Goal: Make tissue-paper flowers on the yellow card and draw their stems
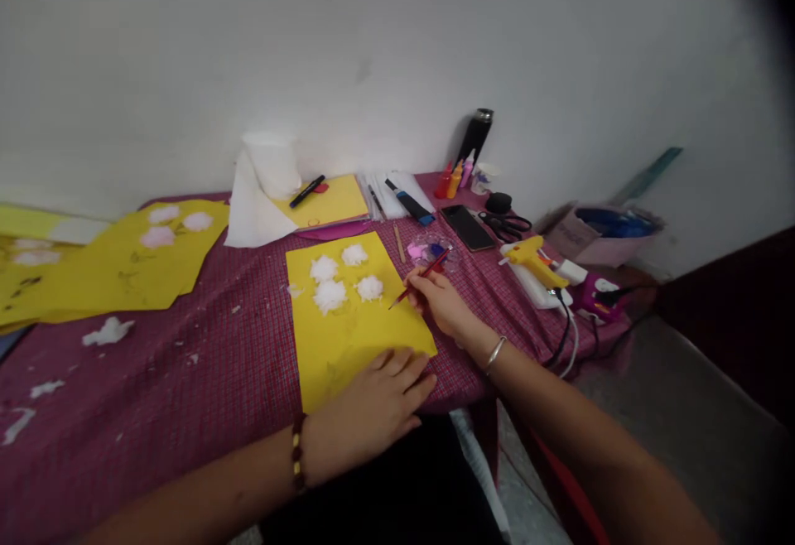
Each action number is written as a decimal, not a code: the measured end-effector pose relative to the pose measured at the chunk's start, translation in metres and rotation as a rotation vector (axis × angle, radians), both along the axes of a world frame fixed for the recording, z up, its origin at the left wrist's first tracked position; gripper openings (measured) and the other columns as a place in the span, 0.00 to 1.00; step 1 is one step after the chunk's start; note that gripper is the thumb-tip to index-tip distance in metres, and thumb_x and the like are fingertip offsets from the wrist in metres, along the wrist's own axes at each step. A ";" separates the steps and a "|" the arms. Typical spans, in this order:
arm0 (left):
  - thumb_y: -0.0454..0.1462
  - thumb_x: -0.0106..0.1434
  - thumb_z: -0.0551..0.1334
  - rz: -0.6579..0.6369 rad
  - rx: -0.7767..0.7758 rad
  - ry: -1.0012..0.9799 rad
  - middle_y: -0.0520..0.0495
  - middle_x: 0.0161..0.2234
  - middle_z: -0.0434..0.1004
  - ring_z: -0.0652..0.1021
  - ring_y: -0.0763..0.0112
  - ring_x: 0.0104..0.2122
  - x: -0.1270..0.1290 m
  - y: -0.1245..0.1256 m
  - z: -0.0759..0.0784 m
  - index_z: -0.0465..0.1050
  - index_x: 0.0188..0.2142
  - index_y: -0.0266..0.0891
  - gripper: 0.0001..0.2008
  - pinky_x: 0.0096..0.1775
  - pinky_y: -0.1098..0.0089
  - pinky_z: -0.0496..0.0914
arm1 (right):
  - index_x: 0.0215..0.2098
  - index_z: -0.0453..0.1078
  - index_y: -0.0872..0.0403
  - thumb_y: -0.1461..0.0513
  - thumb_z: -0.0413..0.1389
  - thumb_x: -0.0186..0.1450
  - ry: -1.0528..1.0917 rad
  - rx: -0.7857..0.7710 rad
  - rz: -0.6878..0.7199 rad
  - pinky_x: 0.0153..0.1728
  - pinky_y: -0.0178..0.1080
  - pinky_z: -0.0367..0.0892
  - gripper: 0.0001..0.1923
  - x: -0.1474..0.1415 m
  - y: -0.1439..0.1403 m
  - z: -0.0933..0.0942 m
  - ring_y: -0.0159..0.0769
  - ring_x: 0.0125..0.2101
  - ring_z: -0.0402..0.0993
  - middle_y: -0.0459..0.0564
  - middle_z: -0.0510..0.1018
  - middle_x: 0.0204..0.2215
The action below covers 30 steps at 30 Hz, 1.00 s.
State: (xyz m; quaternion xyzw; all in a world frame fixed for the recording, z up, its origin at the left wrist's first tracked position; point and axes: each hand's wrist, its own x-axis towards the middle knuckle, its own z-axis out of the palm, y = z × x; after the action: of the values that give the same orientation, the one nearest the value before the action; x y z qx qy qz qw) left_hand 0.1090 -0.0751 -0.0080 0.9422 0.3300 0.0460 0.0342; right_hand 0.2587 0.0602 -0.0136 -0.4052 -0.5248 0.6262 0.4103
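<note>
A yellow sheet of paper (344, 346) lies on the table with several white fluffy tissue puffs (330, 296) on its upper half and faint drawn lines below them. My left hand (373, 400) rests flat on the lower right of this sheet, fingers stretched out. In my right hand (438, 301) is a slim dark-red stick (428, 273), a pencil or a paintbrush, pinched between thumb and fingers. Its dark point is just at the right part of the sheet, near the rightmost puff (370, 287). Behind that hand sits a clear palette (444, 257) with pink and blue paint.
Other yellow sheets (161, 272) with pinkish puffs lie at left, near white scraps (108, 331). Behind are a tissue roll (270, 166), black marker (307, 191), cutter (410, 201), paint bottles (456, 179) and flask (475, 135). A phone (467, 227), scissors (506, 224) and glue gun (534, 260) stand right.
</note>
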 end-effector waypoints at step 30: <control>0.33 0.70 0.51 -0.086 0.063 0.020 0.36 0.67 0.55 0.60 0.53 0.64 0.010 0.004 -0.017 0.53 0.66 0.40 0.25 0.61 0.52 0.55 | 0.28 0.63 0.53 0.61 0.54 0.56 -0.052 0.078 -0.014 0.20 0.30 0.58 0.03 -0.045 -0.010 -0.006 0.25 0.16 0.61 0.37 0.66 0.15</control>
State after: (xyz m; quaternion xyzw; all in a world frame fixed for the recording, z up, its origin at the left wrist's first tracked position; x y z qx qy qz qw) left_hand 0.1192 -0.0713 -0.0252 0.9565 0.2881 0.0453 0.0034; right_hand 0.2137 0.0500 -0.0198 -0.4088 -0.5565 0.5915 0.4163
